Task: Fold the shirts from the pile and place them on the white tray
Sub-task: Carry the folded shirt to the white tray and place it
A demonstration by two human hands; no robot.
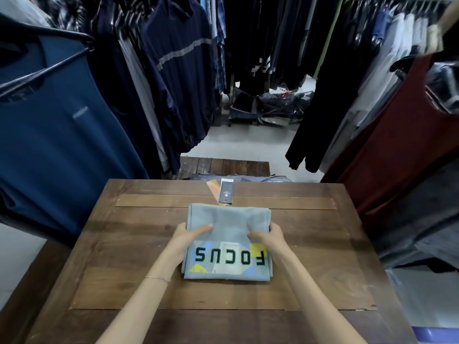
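A grey shirt lies folded into a rectangle in the middle of the wooden table, its "FOCUS" print facing me upside down. My left hand grips the shirt's left edge, thumb on top and fingers tucked under. My right hand holds the right edge the same way. Hang tags, one dark and one orange, stick out from the shirt's far edge. No white tray and no pile of shirts show in this view.
Racks of hanging clothes close in on both sides: blue tops at left, a dark red garment at right. A low wooden pallet and plastic-wrapped bundles lie on the floor beyond the table.
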